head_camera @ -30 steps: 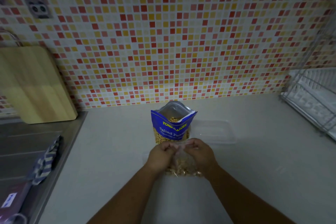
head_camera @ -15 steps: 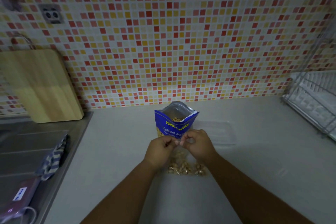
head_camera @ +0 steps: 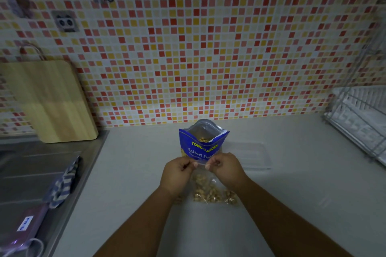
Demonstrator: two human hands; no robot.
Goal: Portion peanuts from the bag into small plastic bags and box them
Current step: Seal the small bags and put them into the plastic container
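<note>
A blue peanut bag (head_camera: 202, 144) stands upright and open on the counter, peanuts showing inside. Just in front of it lies a small clear plastic bag (head_camera: 206, 191) holding peanuts in its lower part. My left hand (head_camera: 177, 175) and my right hand (head_camera: 226, 170) pinch the top edge of this small bag from either side, fingertips close together. To the right of the blue bag a clear plastic box (head_camera: 250, 155) rests on the counter, partly hidden behind my right hand.
A wooden cutting board (head_camera: 50, 100) leans on the tiled wall at the left. A metal sink top (head_camera: 31, 173) with a striped cloth (head_camera: 63, 183) and a purple pouch (head_camera: 29, 227) fills the left. A wire dish rack (head_camera: 361, 119) stands at the right.
The small bag has been lowered so its peanuts rest on the counter. Both hands have shifted up to its top edge, and the view has drifted slightly.
</note>
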